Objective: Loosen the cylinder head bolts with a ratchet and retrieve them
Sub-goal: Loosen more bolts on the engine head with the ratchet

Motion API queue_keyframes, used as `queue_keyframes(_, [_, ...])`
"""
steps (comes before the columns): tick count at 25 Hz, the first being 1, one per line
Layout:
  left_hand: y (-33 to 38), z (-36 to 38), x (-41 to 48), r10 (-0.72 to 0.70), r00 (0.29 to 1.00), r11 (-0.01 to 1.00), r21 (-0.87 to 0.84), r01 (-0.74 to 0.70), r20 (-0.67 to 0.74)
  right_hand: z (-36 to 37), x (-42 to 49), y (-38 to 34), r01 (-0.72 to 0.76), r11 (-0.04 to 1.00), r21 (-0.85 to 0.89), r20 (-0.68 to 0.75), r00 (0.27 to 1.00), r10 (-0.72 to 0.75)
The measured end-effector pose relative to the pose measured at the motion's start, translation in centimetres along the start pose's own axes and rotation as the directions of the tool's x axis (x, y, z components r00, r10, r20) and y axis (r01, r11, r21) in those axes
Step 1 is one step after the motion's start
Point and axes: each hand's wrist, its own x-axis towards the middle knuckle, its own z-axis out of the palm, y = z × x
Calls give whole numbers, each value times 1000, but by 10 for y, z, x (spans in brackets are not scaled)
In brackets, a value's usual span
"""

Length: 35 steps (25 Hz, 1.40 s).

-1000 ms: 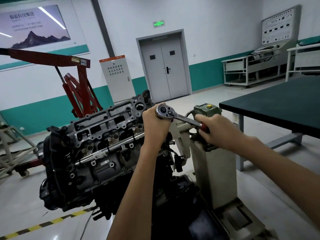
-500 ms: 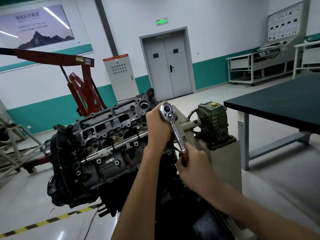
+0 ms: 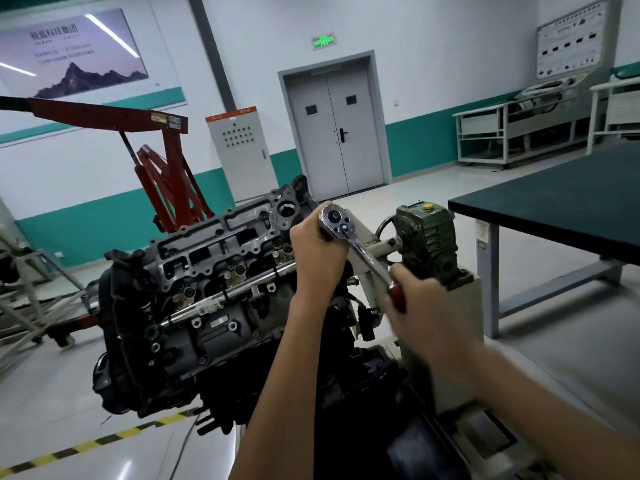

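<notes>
Chrome ratchet [image 3: 363,252]: its round drive end sits at the right end of the cylinder head's upper edge. The shaft slants from there toward 4 o'clock and ends in a red grip.
Left hand [image 3: 318,251]: fingers curled just under the drive end, closed round whatever sits beneath it, with the top of the fist touching the chrome. What it wraps is hidden.
Right hand [image 3: 424,306]: motion-blurred, closed round the red grip at the low end of the shaft, at 4 o'clock from the left hand.
Bolt: covered by the drive end and the left hand; how far out it stands cannot be told.
Cylinder head [image 3: 214,251]: grey metal, tilted toward the camera, open ports and valve gear showing. It lies at 9 o'clock from the left hand, which is against its right end.
Engine [image 3: 166,341]: dark block below the cylinder head.
Gearbox [image 3: 429,233]: green with a yellow cap, at 3 o'clock from the drive end, behind the shaft, atop a pale stand [image 3: 460,306].
Table [image 3: 554,209]: dark green top, at 3 o'clock, well apart from the hands.
Hoist [image 3: 162,174]: red, at 10 o'clock, behind the engine.
Door [image 3: 334,133]: grey double leaf at 12 o'clock, under a green exit sign [image 3: 323,40].
Cabinet [image 3: 239,147]: pale, orange strip on top, at 9 o'clock from the door.
</notes>
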Motion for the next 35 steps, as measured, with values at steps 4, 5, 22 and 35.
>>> queue_keyframes(4, [-4,2,1,-54,998,997,-57,53,-28,36,-16,-37,-72,972,225,-79,993,92])
queue_keyframes(5, [-3,0,2,-50,999,998,-45,49,-10,33,-14,-33,-53,977,208,-65,996,68])
queue_keyframes(22, [-5,1,-6,-68,997,995,-69,70,40,45,-25,-45,-31,925,379,-120,989,82])
queue_keyframes(35, [4,2,-3,-54,998,998,-37,55,20,-28,23,17,91,994,-54,87,992,-86])
